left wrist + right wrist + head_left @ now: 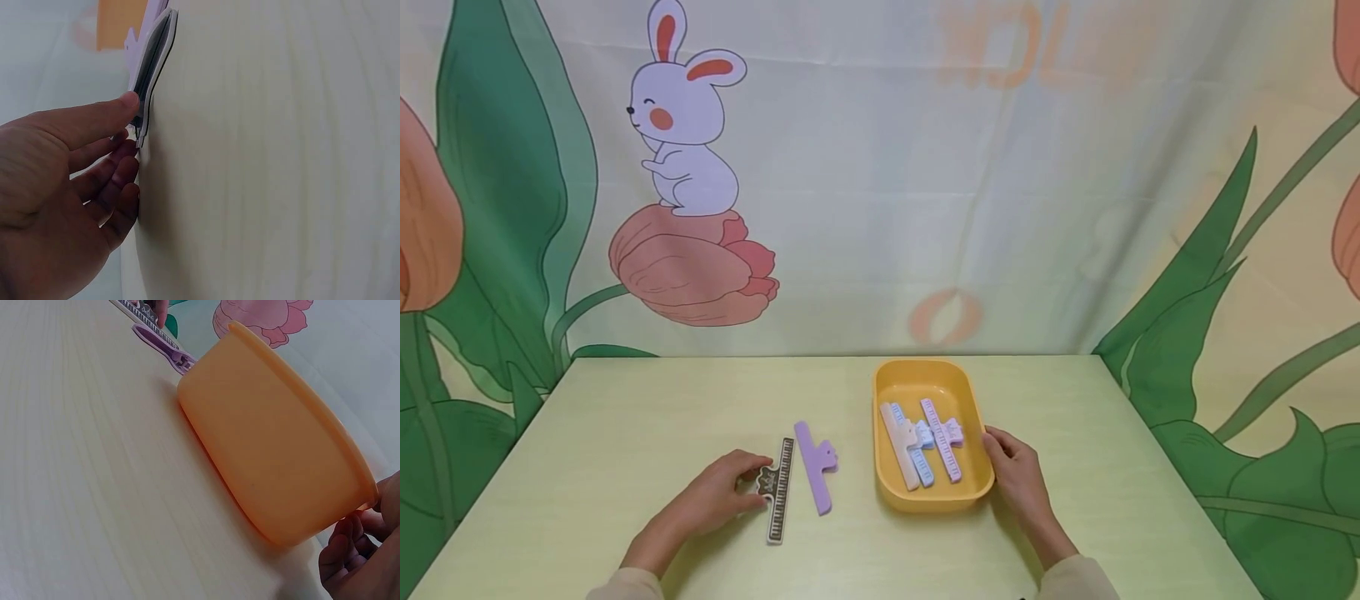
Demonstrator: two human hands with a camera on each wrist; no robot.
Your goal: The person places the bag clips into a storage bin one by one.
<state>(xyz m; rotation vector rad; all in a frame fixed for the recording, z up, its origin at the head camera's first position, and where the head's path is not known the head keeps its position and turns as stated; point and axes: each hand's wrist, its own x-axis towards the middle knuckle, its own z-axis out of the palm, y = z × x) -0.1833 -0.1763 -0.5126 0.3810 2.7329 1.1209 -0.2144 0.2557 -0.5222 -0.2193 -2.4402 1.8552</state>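
My left hand pinches the handle of a black clip with a piano-key pattern, low at the table. In the left wrist view the thumb presses one face of this clip, with fingertips at its other side. Just right of it lies a plain purple clip. My right hand grips the right side of a yellow plastic basin at its rim. Inside the basin are a pale pink clip, a blue clip partly under it, and a pink-lilac clip.
A pale wood-grain table carries everything. Behind its far edge hangs a curtain printed with a rabbit, tulips and leaves. In the right wrist view the basin's tall side wall hides what lies in it.
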